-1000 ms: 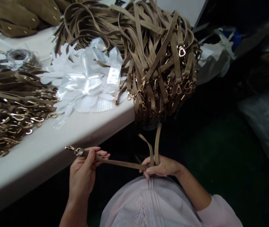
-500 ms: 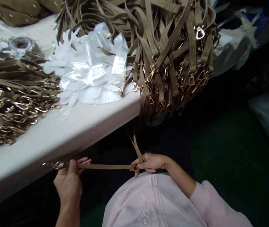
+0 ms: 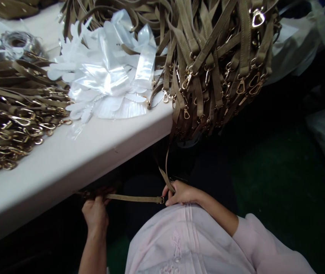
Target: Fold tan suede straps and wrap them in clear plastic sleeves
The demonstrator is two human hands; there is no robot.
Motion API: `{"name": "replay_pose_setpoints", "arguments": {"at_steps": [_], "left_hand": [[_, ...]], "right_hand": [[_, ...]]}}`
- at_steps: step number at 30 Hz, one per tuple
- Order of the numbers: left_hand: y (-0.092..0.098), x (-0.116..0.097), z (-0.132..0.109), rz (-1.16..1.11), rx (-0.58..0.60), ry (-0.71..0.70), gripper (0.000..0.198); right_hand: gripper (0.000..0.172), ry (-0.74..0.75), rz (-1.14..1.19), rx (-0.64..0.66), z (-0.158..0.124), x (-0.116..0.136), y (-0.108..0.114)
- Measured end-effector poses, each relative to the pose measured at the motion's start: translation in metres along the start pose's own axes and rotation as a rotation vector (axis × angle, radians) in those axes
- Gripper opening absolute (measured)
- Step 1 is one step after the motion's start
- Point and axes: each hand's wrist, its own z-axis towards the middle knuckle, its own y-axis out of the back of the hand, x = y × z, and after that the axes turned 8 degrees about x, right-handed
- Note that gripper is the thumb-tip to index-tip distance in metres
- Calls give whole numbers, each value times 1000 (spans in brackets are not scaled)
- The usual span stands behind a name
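Note:
A brown strap point(image 3: 135, 198) stretches level between my two hands, below the table's front edge. My left hand point(image 3: 96, 211) is closed on its left end, where dark, blurred hardware shows in the shadow. At the strap's right end, by a small gold buckle point(image 3: 161, 199), the fingers of my right hand point(image 3: 178, 193) are closed around it. From my right hand another length of strap point(image 3: 166, 177) rises in a loop towards the table corner. My right fingertips are partly hidden.
On the white table point(image 3: 102, 152) lie clear plastic bags point(image 3: 108, 76) and a pile of gold-clasped straps point(image 3: 14, 114) at left. More straps point(image 3: 208, 64) hang over the right corner. A wrapped roll point(image 3: 19, 42) sits behind.
My left hand has moved right and turned, taking the strap's end lower into shadow. My right hand has shifted slightly up and right. The view has tilted a little.

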Motion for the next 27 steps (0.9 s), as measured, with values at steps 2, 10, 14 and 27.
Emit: {"name": "replay_pose_setpoints", "arguments": {"at_steps": [2,10,14,27], "left_hand": [[2,3,2,15,1,4,20],[2,26,4,110,-10,106,18],[2,29,0,263,90,142,16],[-41,-5,-103,796,1007,-906,36]], "right_hand": [[33,13,-107,-48,0,3,-6],[20,50,-52,-71,1,10,-14],[13,32,-4,-87,0,9,-15],[17,-31,325,44,6,8,-9]]}}
